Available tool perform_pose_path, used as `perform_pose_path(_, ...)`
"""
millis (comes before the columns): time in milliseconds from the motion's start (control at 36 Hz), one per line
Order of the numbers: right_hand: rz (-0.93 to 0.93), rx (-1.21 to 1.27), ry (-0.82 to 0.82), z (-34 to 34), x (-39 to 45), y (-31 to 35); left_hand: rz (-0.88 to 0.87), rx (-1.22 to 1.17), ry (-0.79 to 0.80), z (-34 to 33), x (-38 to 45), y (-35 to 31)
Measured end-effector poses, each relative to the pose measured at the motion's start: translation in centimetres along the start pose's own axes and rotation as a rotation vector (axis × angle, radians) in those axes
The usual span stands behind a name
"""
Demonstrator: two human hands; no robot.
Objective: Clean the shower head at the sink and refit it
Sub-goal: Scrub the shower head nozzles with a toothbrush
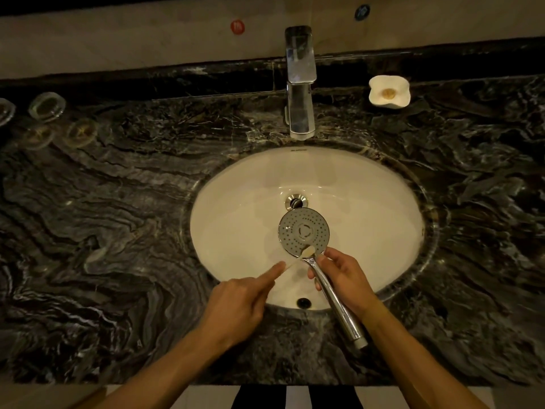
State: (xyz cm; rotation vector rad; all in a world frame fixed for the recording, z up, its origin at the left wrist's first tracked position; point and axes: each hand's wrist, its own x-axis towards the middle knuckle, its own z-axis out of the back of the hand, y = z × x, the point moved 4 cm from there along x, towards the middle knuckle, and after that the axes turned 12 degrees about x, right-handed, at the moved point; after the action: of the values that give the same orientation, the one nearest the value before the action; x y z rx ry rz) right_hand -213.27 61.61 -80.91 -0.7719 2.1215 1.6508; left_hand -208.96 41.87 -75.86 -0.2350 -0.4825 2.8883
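A chrome shower head (303, 230) is held over the white oval sink (236, 208), its round spray face turned up. My right hand (339, 278) grips its handle just below the head. My left hand (239, 302) holds a clear-handled toothbrush (295, 259), index finger stretched along the handle. The brush's pale bristles rest on the lower rim of the spray face.
A chrome tap (300, 84) stands behind the sink, with no water running that I can see. The dark marble counter (118, 216) holds several clear glass dishes (47, 107) at far left and a white soap dish (389, 91) at back right. The drain (296, 200) sits just beyond the shower head.
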Motion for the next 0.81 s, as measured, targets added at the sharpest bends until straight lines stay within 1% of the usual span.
perform_pose_path(28,0.001,0.007,0.002,0.0,0.0,0.0,0.017,0.0,-0.016,0.1,0.1,0.5)
perform_pose_path(83,0.005,0.016,0.007,0.0,0.0,0.1,0.166,-0.049,-0.099,0.3,0.7,2.5)
perform_pose_path(111,0.008,0.016,0.007,-0.1,0.0,0.1,0.214,-0.069,-0.118,0.3,0.9,3.2)
perform_pose_path(139,0.008,0.013,0.008,-0.1,-0.1,0.1,0.193,-0.061,-0.11,0.5,0.9,2.9)
perform_pose_path(194,0.006,0.007,0.009,-0.1,-0.1,0.1,0.052,-0.01,-0.075,0.6,0.4,1.5)
perform_pose_path(222,0.006,0.007,0.005,0.0,-0.1,0.1,0.015,-0.001,-0.055,0.6,0.3,1.3)
perform_pose_path(250,0.004,0.005,0.003,0.0,-0.1,0.1,0.042,0.004,-0.051,0.7,0.4,1.8)
perform_pose_path(306,0.001,0.009,0.011,-0.1,-0.1,0.1,0.188,-0.036,-0.102,0.6,0.9,3.8)
perform_pose_path(333,0.001,0.028,0.014,-0.3,-0.1,0.1,0.211,-0.042,-0.105,0.4,1.0,4.4)
perform_pose_path(417,0.014,0.07,0.01,-0.3,-0.2,0.1,0.079,0.054,-0.041,-0.3,-0.1,3.2)
perform_pose_path(444,0.022,0.073,0.0,-0.1,-0.2,0.2,0.092,0.04,-0.044,-0.4,-0.5,3.3)
perform_pose_path(556,0.049,0.076,-0.053,0.4,-0.2,0.3,0.379,-0.129,-0.221,0.8,-0.7,6.3)
perform_pose_path(611,0.045,0.065,-0.081,0.3,-0.2,0.3,0.443,-0.119,-0.269,2.1,-0.6,6.7)
perform_pose_path(667,0.032,0.067,-0.104,0.1,-0.2,0.4,0.569,-0.085,-0.301,3.4,-0.7,8.1)
perform_pose_path(750,-0.006,0.079,-0.115,-0.5,-0.3,0.6,0.754,-0.041,-0.353,4.9,-1.0,11.8)
perform_pose_path(806,-0.025,0.065,-0.113,-0.8,-0.1,0.8,0.781,-0.047,-0.39,5.5,-1.0,14.1)
